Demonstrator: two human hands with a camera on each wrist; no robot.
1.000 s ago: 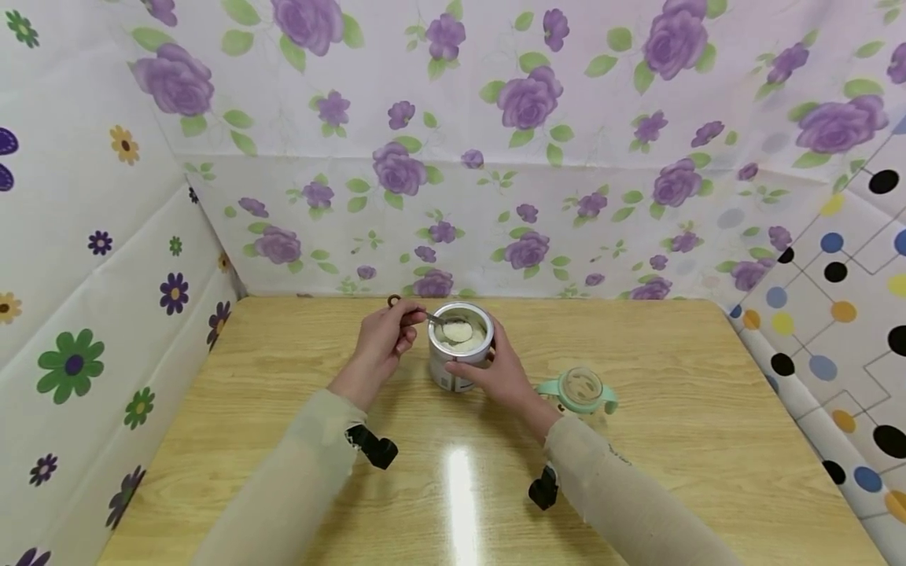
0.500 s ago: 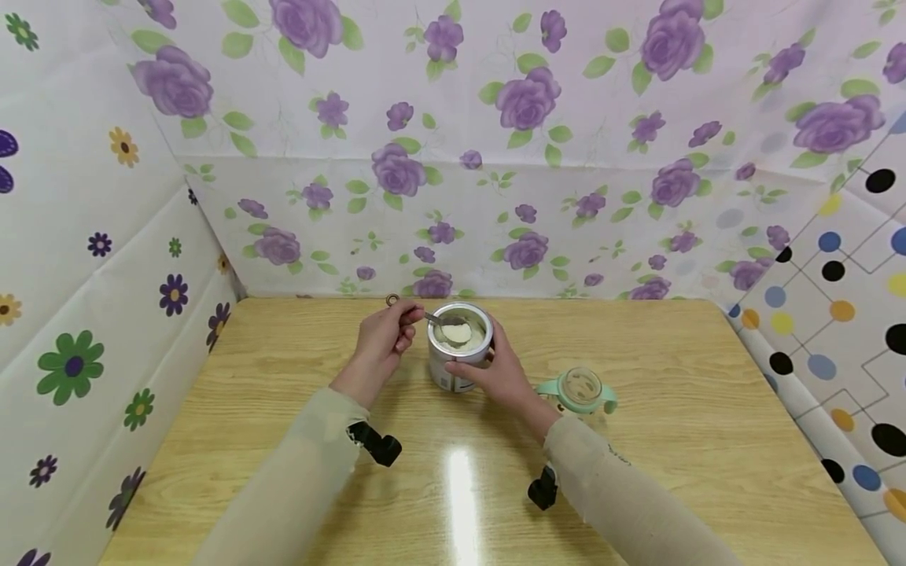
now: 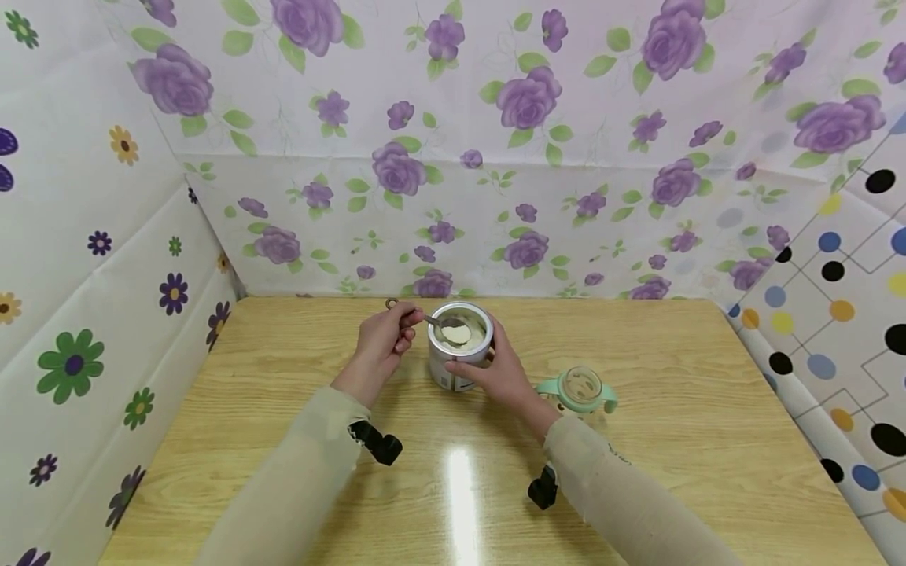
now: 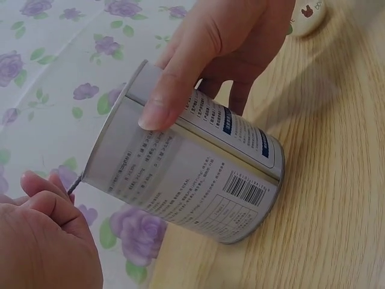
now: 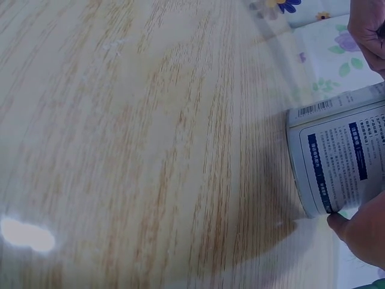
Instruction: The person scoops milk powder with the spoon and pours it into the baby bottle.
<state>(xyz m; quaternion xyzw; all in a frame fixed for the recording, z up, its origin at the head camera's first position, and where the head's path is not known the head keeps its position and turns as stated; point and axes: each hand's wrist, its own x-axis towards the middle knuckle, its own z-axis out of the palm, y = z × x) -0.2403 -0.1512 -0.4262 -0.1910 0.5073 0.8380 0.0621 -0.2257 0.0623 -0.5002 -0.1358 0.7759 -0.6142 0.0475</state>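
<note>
In the head view my left hand (image 3: 382, 338) pinches the handle of a metal spoon (image 3: 434, 321). A ring at the handle's end shows beyond the fingers. The spoon's bowl carries pale powder and lies over the mouth of an open tin can (image 3: 444, 376), which has more pale powder inside. My right hand (image 3: 506, 369) grips the can from its right side, thumb across the front. In the left wrist view the can (image 4: 180, 174) shows its printed label and barcode, with the right thumb near the rim. The right wrist view catches only part of the can (image 5: 343, 156).
A small clear cup (image 3: 582, 389) with mint-green handles stands on the wooden table (image 3: 651, 472), right of the can and close to my right forearm. A flowered cloth wall (image 3: 453, 212) rises behind the table's back edge. Patterned cloths flank both sides.
The spoon has tilted slightly within the can's mouth, and its powder looks less heaped than a second ago. Both hands and the can stay almost in place.
</note>
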